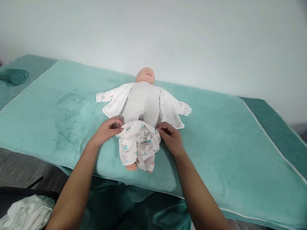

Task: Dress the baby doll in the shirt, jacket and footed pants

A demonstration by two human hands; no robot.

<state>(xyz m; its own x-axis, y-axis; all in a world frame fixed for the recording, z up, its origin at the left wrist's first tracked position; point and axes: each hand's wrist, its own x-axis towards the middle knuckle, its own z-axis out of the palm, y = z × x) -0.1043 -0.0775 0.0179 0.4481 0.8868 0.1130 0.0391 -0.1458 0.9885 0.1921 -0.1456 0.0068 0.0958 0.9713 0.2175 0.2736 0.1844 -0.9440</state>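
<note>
From the head camera, the left hand and right hand, fingers curled, pinch opposite sides of the waist of the pants on a doll lying on a green bed. Fingertips are partly hidden; cloth at lower left is cut off.

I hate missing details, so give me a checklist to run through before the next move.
1. Left hand at the trousers: ok, holding one side of the waist.
2. Right hand at the trousers: ok, holding the opposite side.
3. Doll on its back on the green cover: ok.
4. Jacket closed: not ok, its front lies spread open.
5. Trousers smooth: not ok, bunched in front.
6. Firmness of hold: cannot tell.
</note>
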